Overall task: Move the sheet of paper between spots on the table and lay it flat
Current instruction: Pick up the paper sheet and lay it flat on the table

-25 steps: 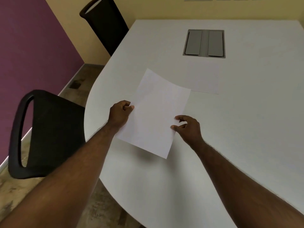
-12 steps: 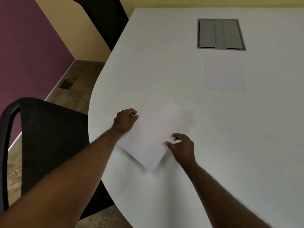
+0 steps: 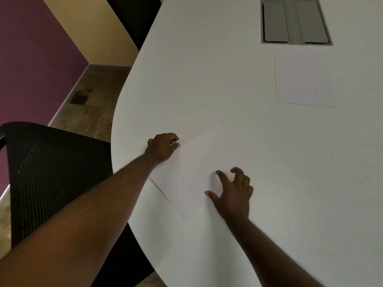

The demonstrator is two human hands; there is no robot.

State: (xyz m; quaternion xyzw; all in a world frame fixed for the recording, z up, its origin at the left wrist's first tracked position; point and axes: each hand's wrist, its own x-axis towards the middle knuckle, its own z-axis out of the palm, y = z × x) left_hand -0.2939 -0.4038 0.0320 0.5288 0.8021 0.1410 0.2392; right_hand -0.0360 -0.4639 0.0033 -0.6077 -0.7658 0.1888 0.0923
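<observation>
A white sheet of paper [image 3: 190, 175] lies flat and turned like a diamond on the white table [image 3: 228, 100], near its left front edge. My left hand [image 3: 162, 147] pinches the sheet's left edge between thumb and curled fingers. My right hand [image 3: 233, 191] rests at the sheet's right edge with fingers spread, thumb and fingertips touching the paper, nothing gripped.
A second white sheet [image 3: 303, 79] lies flat further back on the right. Behind it a grey cable hatch [image 3: 295, 22] is set into the table. A black mesh chair [image 3: 51, 172] stands at the table's left edge; another dark chair [image 3: 134, 17] is at the back.
The sheet came down from the air toward the near left edge and now lies flat. My right hand let go of its pinch and spread its fingers. The left hand still pinches.
</observation>
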